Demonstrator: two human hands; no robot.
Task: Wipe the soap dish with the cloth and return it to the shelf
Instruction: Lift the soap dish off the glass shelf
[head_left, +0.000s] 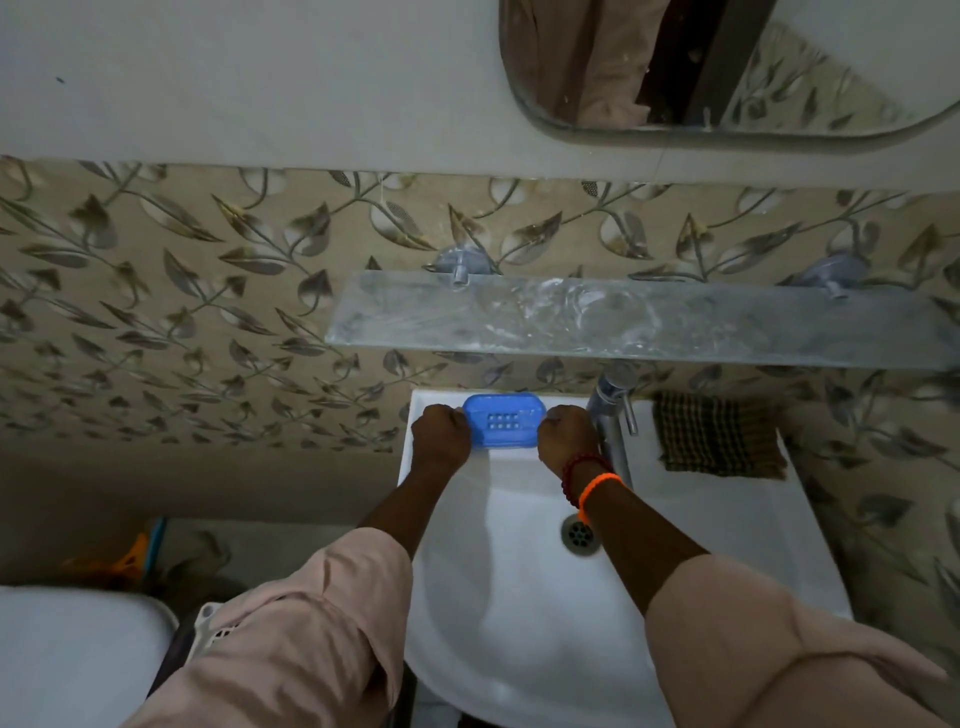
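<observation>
I have the blue soap dish (503, 420) at the sink's (519, 649) back edge, left hand (441, 431) and right hand (569, 434) each gripping one short end. It looks light, rigid, probably slick plastic; the ends seem safest. The checked cloth (719, 436) lies untouched at the back right corner.
</observation>
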